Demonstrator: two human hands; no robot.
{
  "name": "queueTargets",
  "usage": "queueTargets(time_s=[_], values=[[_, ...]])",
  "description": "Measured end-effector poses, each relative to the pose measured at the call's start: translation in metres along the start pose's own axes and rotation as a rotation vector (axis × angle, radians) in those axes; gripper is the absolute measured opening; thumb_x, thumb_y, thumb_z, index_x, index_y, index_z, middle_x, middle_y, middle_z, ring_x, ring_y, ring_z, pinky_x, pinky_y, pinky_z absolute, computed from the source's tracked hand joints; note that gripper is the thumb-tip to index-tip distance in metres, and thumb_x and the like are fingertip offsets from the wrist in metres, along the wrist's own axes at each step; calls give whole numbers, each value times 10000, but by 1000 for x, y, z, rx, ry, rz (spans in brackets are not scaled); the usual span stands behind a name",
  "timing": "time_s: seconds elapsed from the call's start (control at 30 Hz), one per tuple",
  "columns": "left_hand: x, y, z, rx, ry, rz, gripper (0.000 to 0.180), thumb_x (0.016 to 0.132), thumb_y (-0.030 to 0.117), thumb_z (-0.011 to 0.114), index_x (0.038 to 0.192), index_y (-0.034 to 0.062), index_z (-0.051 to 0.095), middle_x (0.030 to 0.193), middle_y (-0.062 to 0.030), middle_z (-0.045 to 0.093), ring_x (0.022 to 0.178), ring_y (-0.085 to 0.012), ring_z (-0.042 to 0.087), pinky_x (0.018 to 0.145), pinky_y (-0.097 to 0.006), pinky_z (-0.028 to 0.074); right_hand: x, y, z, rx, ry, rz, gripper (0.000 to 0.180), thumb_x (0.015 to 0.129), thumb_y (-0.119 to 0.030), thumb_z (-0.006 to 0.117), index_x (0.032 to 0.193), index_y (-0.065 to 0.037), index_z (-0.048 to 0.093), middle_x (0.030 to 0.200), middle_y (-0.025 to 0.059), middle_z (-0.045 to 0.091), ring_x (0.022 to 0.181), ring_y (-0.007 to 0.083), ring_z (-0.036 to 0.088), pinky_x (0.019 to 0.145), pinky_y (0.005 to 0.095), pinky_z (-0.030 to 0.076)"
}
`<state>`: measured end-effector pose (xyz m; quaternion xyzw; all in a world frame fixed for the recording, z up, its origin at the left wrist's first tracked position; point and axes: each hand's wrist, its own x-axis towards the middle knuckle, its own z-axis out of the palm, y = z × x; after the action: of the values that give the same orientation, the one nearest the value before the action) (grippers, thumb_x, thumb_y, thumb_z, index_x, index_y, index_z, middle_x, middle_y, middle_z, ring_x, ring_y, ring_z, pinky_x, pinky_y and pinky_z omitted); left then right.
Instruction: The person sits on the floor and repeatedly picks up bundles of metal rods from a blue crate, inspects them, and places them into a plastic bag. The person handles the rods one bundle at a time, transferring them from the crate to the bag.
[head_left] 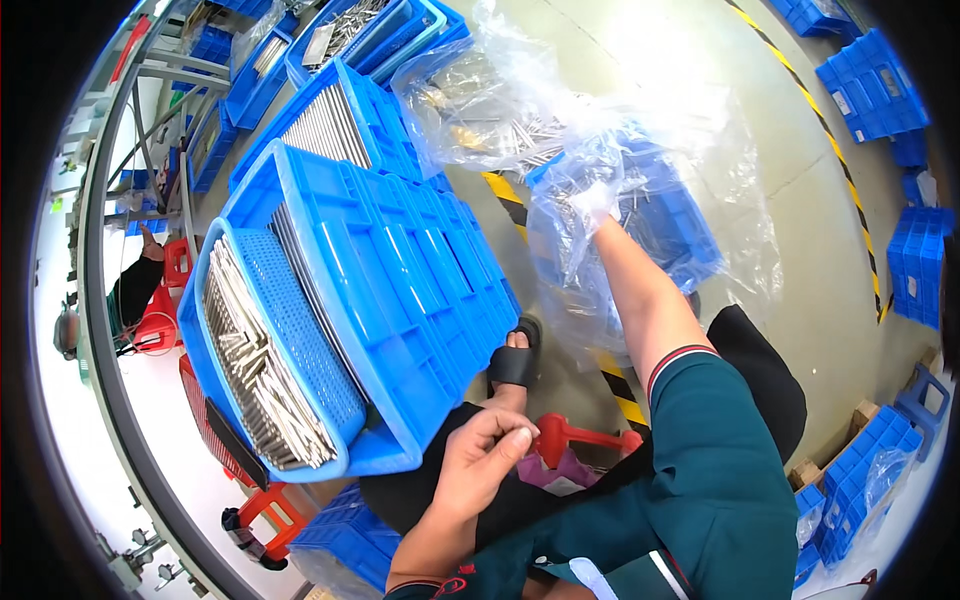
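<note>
My right arm reaches forward to a blue crate (pixel 690 215) lined with a clear plastic bag (pixel 575 235). My right hand (pixel 594 200) is at the bag over thin metal rods; glare and plastic hide its fingers, so its grip cannot be told. In front of my body is my left hand (pixel 485 460), curled closed with the thumb against the index finger, nothing showing from it. To its left, a blue perforated basket (pixel 300 310) full of slim metal rods (pixel 255 370) sits in a larger blue crate (pixel 380 300) holding more rods.
Another blue crate (pixel 375 120) of rods stands behind. A clear bag (pixel 470 90) with loose rods lies beyond. A red plastic piece (pixel 580 435) is by my knees. Yellow-black tape (pixel 820 120) crosses the floor; blue crates (pixel 875 85) line the right. Another person (pixel 130 290) is at far left.
</note>
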<state>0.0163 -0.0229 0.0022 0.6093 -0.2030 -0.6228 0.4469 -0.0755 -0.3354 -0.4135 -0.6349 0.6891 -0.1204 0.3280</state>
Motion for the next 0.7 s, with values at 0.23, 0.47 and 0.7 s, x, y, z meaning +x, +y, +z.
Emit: queueTargets(time_s=[0.23, 0.47, 0.7], values=[[7, 5, -9, 47, 46, -61, 194, 884, 171, 606, 906, -22, 613, 749, -27, 543, 661, -72, 485, 599, -204, 366, -15, -57, 0, -443, 251, -404, 258, 733, -386, 615, 674, -142, 678, 621, 81, 643, 579, 248, 635, 556, 383, 497], [15, 15, -13, 60, -42, -93, 180, 882, 162, 600, 907, -16, 609, 729, -17, 523, 653, -70, 468, 590, -210, 356, 14, -10, 43, -253, 214, -158, 79, 828, -173, 540, 752, -153, 551, 704, 1, 515, 616, 150, 529, 518, 333, 422], [3, 16, -11, 45, -14, -57, 165, 882, 149, 594, 902, -14, 605, 727, -15, 520, 647, -69, 459, 581, -213, 343, -6, 13, 48, -434, 299, -239, 168, 836, -130, 521, 910, -84, 665, 886, 94, 654, 805, 255, 649, 679, 406, 501]])
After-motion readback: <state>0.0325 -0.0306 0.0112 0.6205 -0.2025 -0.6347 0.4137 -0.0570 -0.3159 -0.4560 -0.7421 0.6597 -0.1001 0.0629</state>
